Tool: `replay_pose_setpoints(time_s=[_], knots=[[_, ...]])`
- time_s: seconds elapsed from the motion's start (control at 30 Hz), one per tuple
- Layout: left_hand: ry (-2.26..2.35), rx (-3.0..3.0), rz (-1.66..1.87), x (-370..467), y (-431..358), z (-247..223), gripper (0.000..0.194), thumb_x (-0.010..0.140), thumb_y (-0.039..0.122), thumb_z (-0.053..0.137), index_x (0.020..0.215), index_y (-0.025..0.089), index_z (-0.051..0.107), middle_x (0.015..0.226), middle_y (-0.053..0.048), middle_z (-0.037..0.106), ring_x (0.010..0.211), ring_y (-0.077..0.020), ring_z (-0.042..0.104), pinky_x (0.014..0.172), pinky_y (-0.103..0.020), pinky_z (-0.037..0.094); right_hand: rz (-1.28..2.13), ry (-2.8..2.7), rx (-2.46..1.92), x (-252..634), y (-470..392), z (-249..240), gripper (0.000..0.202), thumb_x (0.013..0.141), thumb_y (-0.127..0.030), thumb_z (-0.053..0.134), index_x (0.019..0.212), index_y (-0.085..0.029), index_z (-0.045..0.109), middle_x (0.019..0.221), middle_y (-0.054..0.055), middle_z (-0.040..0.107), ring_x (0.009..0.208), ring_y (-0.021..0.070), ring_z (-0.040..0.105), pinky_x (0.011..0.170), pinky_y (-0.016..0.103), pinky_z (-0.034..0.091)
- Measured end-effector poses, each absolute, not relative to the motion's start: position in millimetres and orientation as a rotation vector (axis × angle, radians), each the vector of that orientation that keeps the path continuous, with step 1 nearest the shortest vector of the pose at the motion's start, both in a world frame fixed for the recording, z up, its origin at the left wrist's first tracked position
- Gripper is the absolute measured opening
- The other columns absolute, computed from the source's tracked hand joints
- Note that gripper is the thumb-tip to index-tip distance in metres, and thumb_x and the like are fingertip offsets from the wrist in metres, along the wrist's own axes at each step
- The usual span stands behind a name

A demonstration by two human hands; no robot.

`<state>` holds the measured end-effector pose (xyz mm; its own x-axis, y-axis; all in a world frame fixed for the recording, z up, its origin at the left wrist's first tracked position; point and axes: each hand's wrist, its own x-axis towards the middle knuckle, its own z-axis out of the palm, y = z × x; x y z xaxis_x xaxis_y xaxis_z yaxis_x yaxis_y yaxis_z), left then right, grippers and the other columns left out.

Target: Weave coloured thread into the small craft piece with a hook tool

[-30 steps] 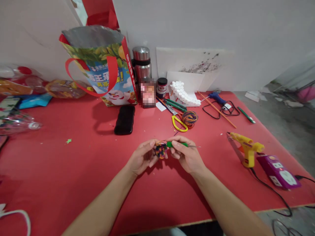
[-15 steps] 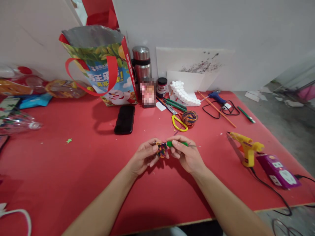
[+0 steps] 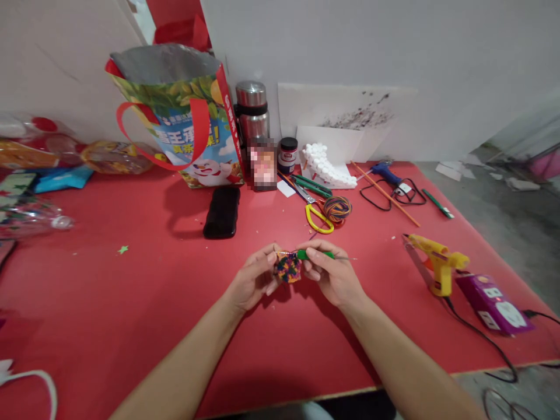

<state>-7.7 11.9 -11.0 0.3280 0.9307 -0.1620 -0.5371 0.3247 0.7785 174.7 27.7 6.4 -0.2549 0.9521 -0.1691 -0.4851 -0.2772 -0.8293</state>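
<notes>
Over red table (image 3: pixel 131 303), hands now pinch multicoloured crochet piece (image 3: pixel 287 268) turned flatter, right gripping hook (image 3: pixel 315 255).

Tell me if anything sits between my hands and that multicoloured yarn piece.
Nothing visible does. The left hand pinches the yarn piece directly, and the right hand holds the green-handled hook against its top edge, above the red table.

A red tabletop (image 3: pixel 131 303) carries a colourful printed gift bag with red handles (image 3: pixel 184 125), a steel flask (image 3: pixel 251 114), a black oblong case (image 3: pixel 222 212), yellow-handled scissors (image 3: pixel 315 214), a coil of multicoloured cord (image 3: pixel 337 209), a yellow glue gun (image 3: pixel 437 259) and a purple power strip (image 3: pixel 494 304).
</notes>
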Motion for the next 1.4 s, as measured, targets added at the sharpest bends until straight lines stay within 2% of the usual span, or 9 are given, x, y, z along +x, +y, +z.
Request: replay_pose_setpoints(time_s=[0.13,0.37,0.57,0.67,0.87,0.97,1.07,1.27,1.4], knots=[[0.671,0.691,1.072,-7,12,-11,0.038,0.083,0.049,0.08,0.084,0.014,0.066,0.068,0.0,0.059,0.043,-0.0043,0.039,0.035,-0.014,0.035,1.736,-0.807,-0.851,175,28,7,0.019,0.076,-0.032,0.087,0.087,-0.018,0.083,0.057,0.0,0.064,0.049,0.0076,0.044,0.045,0.021,0.029],[0.751,0.625,1.144,-6,14,-13,0.04,0.079,0.052,0.084,0.085,0.016,0.068,0.071,0.0,0.062,0.047,-0.0074,0.05,0.034,-0.016,0.036,1.735,-0.816,-0.844,175,28,6,0.018,0.076,-0.033,0.086,0.087,-0.018,0.083,0.058,0.0,0.064,0.049,0.0075,0.043,0.045,0.021,0.028],[0.867,0.876,1.118,-7,11,-15,0.048,0.088,0.06,0.074,0.073,0.015,0.068,0.058,0.0,0.06,0.04,-0.0055,0.042,0.039,-0.02,0.029,1.743,-0.799,-0.835,176,29,7,0.018,0.077,-0.032,0.086,0.088,-0.017,0.083,0.058,0.0,0.065,0.048,0.0062,0.043,0.045,0.02,0.028],[1.003,1.08,1.121,-7,9,-10,0.052,0.096,0.057,0.066,0.065,0.015,0.066,0.052,0.0,0.056,0.047,-0.009,0.046,0.047,-0.022,0.034,1.742,-0.802,-0.842,176,29,7,0.018,0.078,-0.032,0.086,0.087,-0.017,0.083,0.058,0.0,0.065,0.047,0.0059,0.042,0.046,0.02,0.029],[1.13,1.403,1.278,-6,8,-3,0.032,0.1,0.041,0.065,0.081,0.018,0.079,0.081,-0.005,0.069,0.071,-0.0149,0.061,0.068,-0.027,0.048,1.741,-0.787,-0.835,175,29,5,0.018,0.077,-0.033,0.087,0.087,-0.018,0.083,0.058,0.0,0.065,0.047,0.006,0.042,0.044,0.02,0.03],[1.134,1.465,1.339,-6,10,-7,0.019,0.097,0.035,0.07,0.091,0.02,0.082,0.097,-0.008,0.075,0.084,-0.0175,0.069,0.077,-0.028,0.054,1.743,-0.787,-0.818,174,29,4,0.018,0.077,-0.033,0.087,0.087,-0.018,0.083,0.058,0.0,0.066,0.046,0.0057,0.043,0.044,0.019,0.03],[1.126,1.49,1.426,-5,13,-12,0.012,0.091,0.029,0.076,0.098,0.021,0.083,0.101,-0.008,0.078,0.095,-0.019,0.072,0.086,-0.03,0.057,1.76,-0.788,-0.81,174,29,3,0.019,0.078,-0.032,0.087,0.089,-0.017,0.084,0.058,0.001,0.067,0.046,0.0051,0.043,0.044,0.019,0.031],[1.069,1.256,1.448,-2,15,-13,0.015,0.08,0.025,0.086,0.094,0.02,0.083,0.103,-0.009,0.08,0.095,-0.0194,0.075,0.081,-0.029,0.06,1.774,-0.79,-0.782,173,28,3,0.017,0.079,-0.031,0.085,0.09,-0.018,0.084,0.059,0.001,0.068,0.046,0.0053,0.045,0.044,0.019,0.03],[1.073,1.15,1.405,1,14,-12,0.016,0.078,0.024,0.087,0.093,0.018,0.083,0.097,-0.008,0.081,0.082,-0.0164,0.074,0.073,-0.026,0.061,1.777,-0.786,-0.78,173,27,3,0.016,0.079,-0.03,0.086,0.089,-0.018,0.084,0.058,0.001,0.067,0.046,0.0051,0.045,0.045,0.019,0.03]])
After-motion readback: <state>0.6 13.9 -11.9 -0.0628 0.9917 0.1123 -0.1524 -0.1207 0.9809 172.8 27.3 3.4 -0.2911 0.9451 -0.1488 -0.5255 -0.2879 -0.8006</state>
